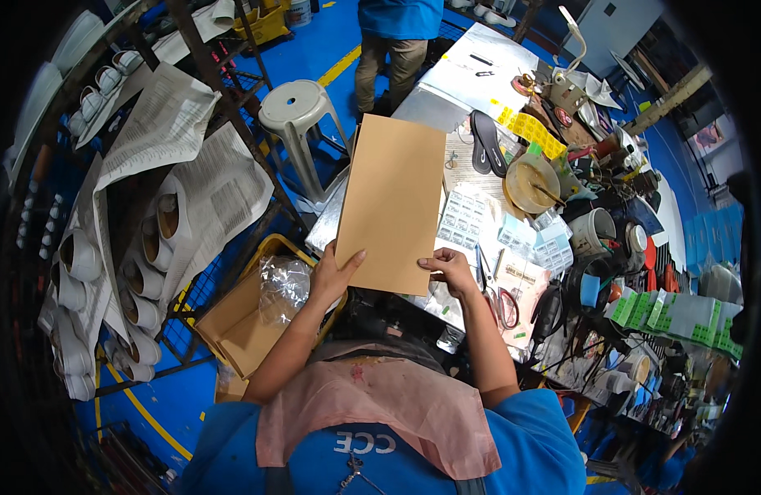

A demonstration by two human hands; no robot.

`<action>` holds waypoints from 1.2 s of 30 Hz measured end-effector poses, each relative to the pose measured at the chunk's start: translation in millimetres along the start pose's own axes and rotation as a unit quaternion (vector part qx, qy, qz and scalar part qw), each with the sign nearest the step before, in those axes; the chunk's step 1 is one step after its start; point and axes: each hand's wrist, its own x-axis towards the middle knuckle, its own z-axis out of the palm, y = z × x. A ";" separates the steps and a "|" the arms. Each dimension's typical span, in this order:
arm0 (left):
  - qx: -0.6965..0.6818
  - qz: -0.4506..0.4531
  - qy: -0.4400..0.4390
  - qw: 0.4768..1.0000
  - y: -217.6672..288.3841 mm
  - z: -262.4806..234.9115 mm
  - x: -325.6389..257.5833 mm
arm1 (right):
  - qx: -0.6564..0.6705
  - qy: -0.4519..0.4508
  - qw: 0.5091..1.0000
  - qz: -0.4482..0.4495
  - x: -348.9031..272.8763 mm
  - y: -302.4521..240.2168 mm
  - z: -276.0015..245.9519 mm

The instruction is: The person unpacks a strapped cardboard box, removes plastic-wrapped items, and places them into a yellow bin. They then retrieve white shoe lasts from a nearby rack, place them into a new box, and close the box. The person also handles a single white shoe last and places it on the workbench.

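Note:
Between my two hands is a plain brown cardboard box (pixel 397 198), long and rectangular, held over the near left edge of the workbench. Only its broad flat face shows well, so its depth is hard to judge. My left hand (pixel 334 275) grips the lower left edge, thumb lying on the face. At the lower right corner, my right hand (pixel 449 271) pinches the edge with the thumb on top; its other fingers are partly hidden. Scissors (pixel 507 309) and sheets of printed labels (pixel 463 219) lie on the bench near my right hand.
On the bench are dark insoles (pixel 485 142), a bowl (pixel 532 183) with a brush, and cluttered pots. A rack with white shoes (pixel 141 280) and a plastic stool (pixel 291 106) stand left. Below my left arm, a yellow crate (pixel 269 243) holds cardboard and clear plastic. A person (pixel 399 37) stands ahead.

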 end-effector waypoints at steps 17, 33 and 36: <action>-0.024 0.032 -0.173 0.984 58.4 -9.4 183.8 | -0.302 0.068 0.936 -0.168 113.5 -100.1 -11.0; -0.250 -0.021 -0.041 0.967 36.4 21.0 184.6 | -0.311 0.107 0.934 -0.140 146.1 -93.6 -15.1; -0.174 0.053 -0.016 0.983 41.6 20.9 154.9 | -0.317 0.168 0.915 -0.184 130.8 -101.1 0.1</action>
